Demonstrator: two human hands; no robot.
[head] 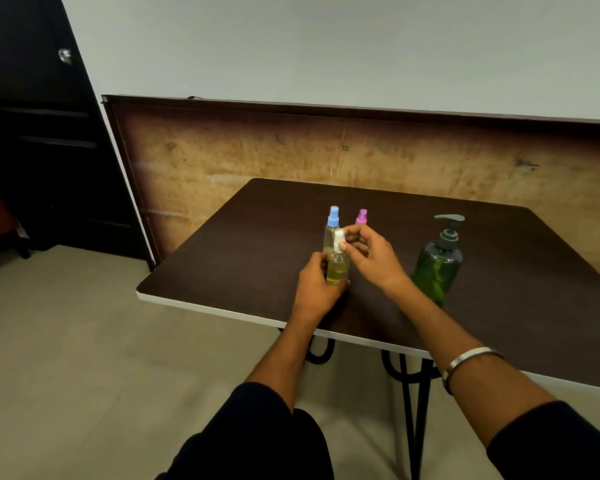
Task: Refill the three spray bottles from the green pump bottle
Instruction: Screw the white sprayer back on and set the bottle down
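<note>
Dark sleeves (257, 441) covered both upper forearms nearest the camera, and a silver metal bangle (471, 362) circled the right forearm. Beyond them, the left hand (317, 282) gripped the clear white-capped spray bottle of yellowish liquid (337, 268), its fingers curled round the lower body, which stood upright on the dark brown bench (243, 258) near the front edge. Over it, the right hand (371, 254) pinched the bottle's white spray cap (339, 239) between thumb and fingertips. Just behind stood a clear spray bottle with a blue cap (333, 220), and beside that a spray bottle with a purple cap (361, 216), its body hidden by the right hand. Well apart to the right stood the translucent green pump bottle with a grey pump head (439, 268), upright and untouched. Behind the bench ran a worn brown wooden panel (291, 150) beneath a pale wall, with a black door (39, 133) at the left
</note>
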